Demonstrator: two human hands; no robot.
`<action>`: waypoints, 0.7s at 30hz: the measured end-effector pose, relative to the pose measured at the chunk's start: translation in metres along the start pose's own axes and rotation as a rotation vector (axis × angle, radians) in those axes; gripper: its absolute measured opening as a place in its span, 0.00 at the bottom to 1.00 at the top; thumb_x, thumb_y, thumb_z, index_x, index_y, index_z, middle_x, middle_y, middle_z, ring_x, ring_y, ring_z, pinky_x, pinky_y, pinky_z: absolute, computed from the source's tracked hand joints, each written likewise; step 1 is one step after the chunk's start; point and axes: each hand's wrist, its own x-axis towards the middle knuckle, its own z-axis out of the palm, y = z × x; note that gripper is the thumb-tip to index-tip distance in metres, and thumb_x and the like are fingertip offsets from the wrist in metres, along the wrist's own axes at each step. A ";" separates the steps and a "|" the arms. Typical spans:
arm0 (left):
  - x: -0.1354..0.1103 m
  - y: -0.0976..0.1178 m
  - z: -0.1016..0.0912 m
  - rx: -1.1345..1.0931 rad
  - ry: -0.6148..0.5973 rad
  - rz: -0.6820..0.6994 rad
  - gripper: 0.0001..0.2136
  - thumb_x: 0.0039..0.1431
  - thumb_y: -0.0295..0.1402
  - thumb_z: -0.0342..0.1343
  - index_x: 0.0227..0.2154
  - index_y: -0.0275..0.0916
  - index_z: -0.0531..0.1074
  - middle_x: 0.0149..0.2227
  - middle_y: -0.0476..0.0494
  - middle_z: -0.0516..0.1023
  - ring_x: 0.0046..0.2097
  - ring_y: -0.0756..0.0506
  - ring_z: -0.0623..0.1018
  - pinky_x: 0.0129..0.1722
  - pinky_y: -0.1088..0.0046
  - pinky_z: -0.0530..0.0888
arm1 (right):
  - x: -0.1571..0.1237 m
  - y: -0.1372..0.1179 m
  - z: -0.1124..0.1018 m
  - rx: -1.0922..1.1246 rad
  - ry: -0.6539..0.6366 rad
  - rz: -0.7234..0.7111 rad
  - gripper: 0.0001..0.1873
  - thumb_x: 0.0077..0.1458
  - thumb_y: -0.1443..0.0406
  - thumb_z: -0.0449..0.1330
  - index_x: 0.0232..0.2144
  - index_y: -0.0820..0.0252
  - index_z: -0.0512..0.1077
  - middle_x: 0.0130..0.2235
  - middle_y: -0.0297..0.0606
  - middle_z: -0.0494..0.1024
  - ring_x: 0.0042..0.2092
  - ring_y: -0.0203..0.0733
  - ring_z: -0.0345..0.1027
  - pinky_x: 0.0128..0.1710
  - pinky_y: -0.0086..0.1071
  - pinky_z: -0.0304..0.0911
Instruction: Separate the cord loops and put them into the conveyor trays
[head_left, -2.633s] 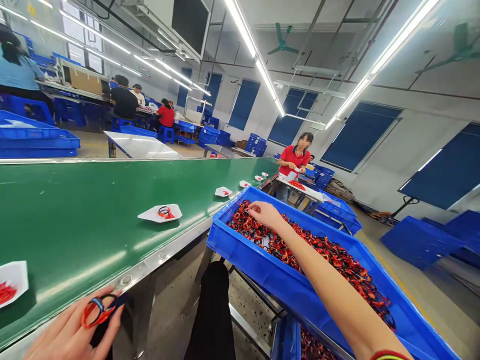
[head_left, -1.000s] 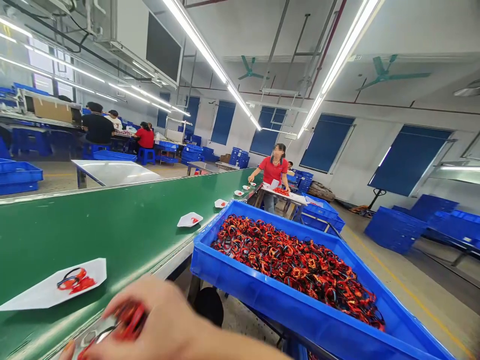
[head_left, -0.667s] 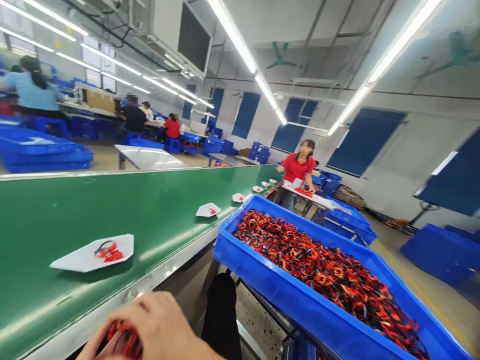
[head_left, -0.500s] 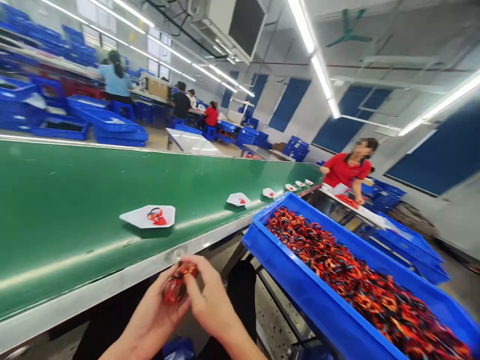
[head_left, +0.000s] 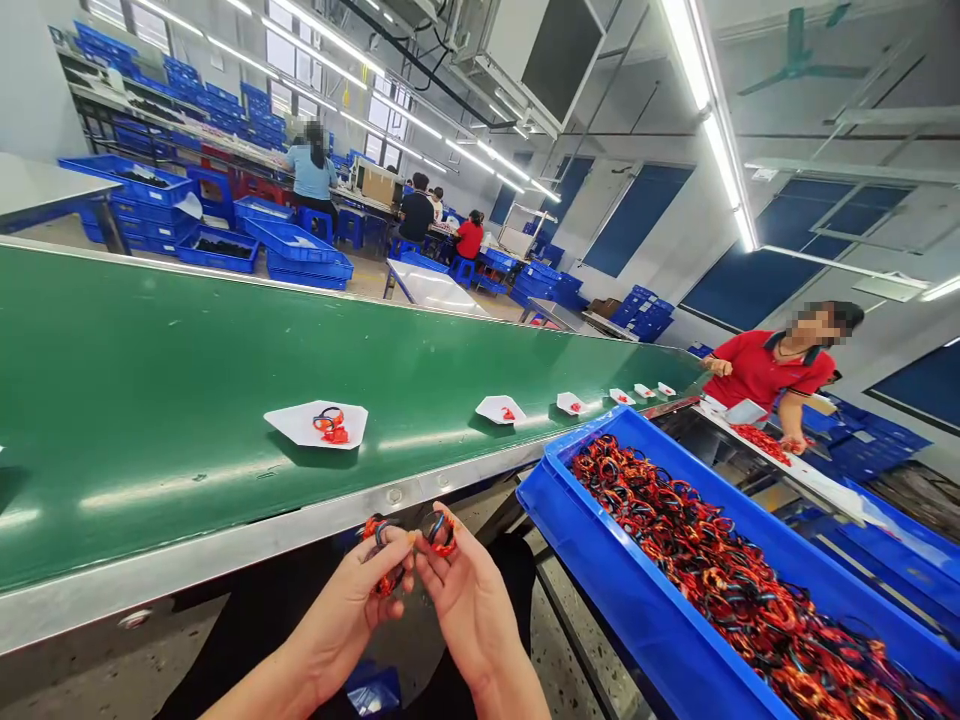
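My left hand (head_left: 351, 606) and my right hand (head_left: 469, 612) are close together just below the steel edge of the conveyor (head_left: 247, 530). Each pinches a small bundle of red and black cord: the left one (head_left: 382, 548), the right one (head_left: 439, 533). The fingertips nearly touch, and the cords partly hide between them. To the right, a blue plastic crate (head_left: 660, 560) is heaped with many similar red and black cord loops (head_left: 720, 560). My right hand is the nearer to it, and neither hand touches it.
A green conveyor belt (head_left: 150, 380) carries several white paper trays, the nearest (head_left: 315, 424) holding red and black cord. Across the crate, a co-worker in a red shirt (head_left: 772, 372) handles red cord on a white-edged table (head_left: 780, 465). Stacked blue crates stand beyond.
My hands have come up from the belt edge together, and the single bundle is now two pieces, one in each hand. The view has swung left, so the crate sits further right.
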 end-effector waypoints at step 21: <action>-0.001 0.008 -0.004 0.239 -0.042 0.116 0.12 0.50 0.39 0.59 0.33 0.37 0.69 0.24 0.51 0.66 0.27 0.52 0.65 0.21 0.78 0.65 | -0.015 0.007 0.009 -0.358 0.034 -0.162 0.23 0.57 0.51 0.51 0.49 0.57 0.69 0.44 0.42 0.75 0.45 0.43 0.67 0.42 0.34 0.61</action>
